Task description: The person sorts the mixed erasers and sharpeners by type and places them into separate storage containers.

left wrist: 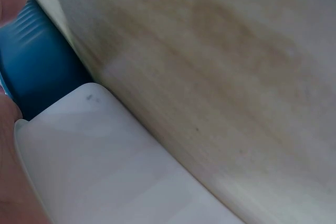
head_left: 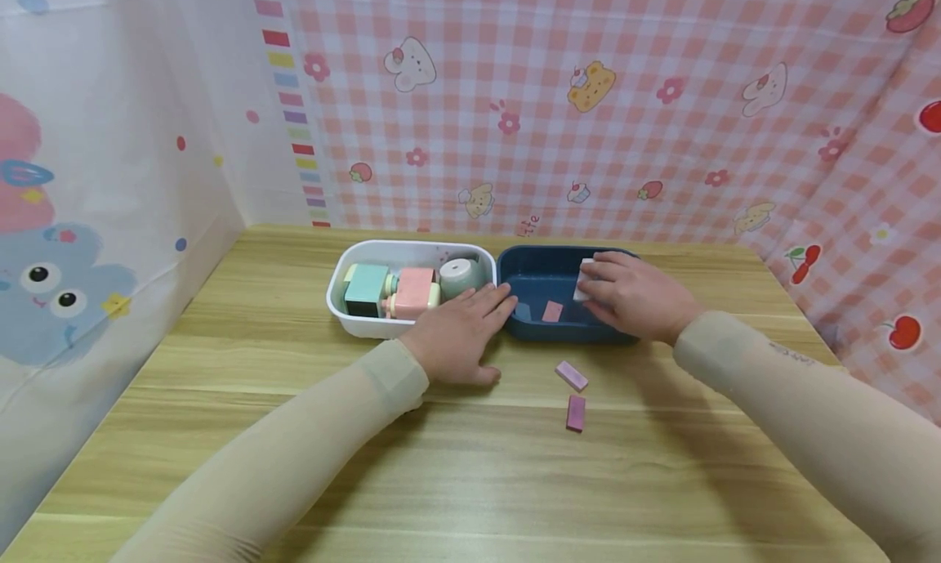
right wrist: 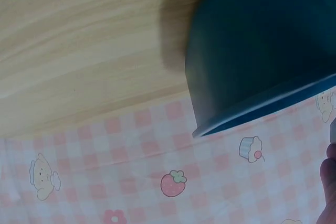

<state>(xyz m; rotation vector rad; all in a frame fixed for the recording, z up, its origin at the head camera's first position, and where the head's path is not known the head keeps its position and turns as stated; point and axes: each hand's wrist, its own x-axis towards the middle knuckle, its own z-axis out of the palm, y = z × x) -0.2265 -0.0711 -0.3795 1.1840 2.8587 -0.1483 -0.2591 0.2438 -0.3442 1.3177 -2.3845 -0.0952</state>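
Note:
My left hand (head_left: 463, 334) lies with extended fingers over the rim where a white bin (head_left: 367, 328) meets a dark blue bin (head_left: 566, 332). Inside the blue bin, my right hand (head_left: 639, 293) pinches a white flat block (head_left: 584, 282); its far side is hidden by the fingers. A small pink block (head_left: 552, 311) lies on the blue bin's floor. On the table in front are a light pink block (head_left: 572, 376) and a darker pink block (head_left: 577, 413). The right wrist view shows mostly the blue bin's outer wall (right wrist: 252, 45).
The white bin holds a teal boxy bottle (head_left: 367, 285), a pink boxy bottle (head_left: 416, 292) and a pale green rounded container (head_left: 459, 277). Both bins stand side by side on a wooden table (head_left: 456, 481), near a checked cloth backdrop (head_left: 544, 154).

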